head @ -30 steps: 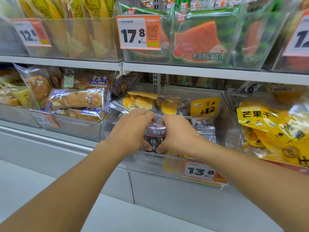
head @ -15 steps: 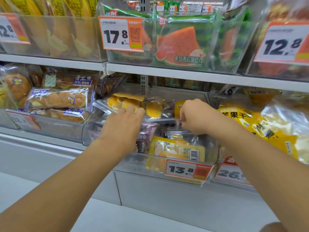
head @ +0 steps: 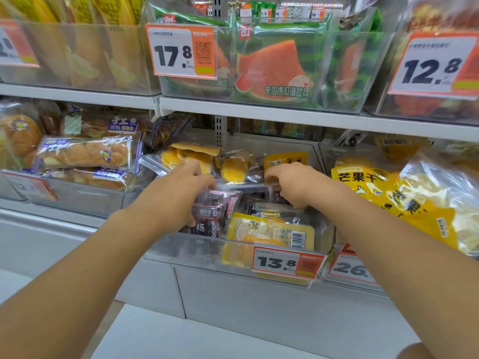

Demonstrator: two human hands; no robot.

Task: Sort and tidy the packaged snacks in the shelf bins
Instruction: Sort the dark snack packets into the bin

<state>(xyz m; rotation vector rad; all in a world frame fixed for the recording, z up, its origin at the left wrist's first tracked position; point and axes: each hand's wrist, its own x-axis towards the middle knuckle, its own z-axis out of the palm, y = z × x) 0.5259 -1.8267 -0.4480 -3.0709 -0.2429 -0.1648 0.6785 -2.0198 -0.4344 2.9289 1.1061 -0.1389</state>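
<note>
Shop shelves [head: 259, 115] are holding clear bins, left to right. Bread rolls [head: 85, 154] are lying in the far-left bin. Both hands are reaching into the middle bin [head: 207, 251], tagged 13.8 [head: 286, 264]: the left hand [head: 178, 195] is gripping a dark packet [head: 210, 216] with its fingers curled round it, while the right hand [head: 293, 182] is curling onto packets further back, its hold unclear. Above, watermelon packets [head: 274, 71] are sitting behind a 17.8 tag [head: 181, 51]. Yellow bags [head: 388, 193] reading 芒果干 are filling the right bin.

Bin [head: 318, 156] top open — shelf [head: 285, 117] overhead
</note>
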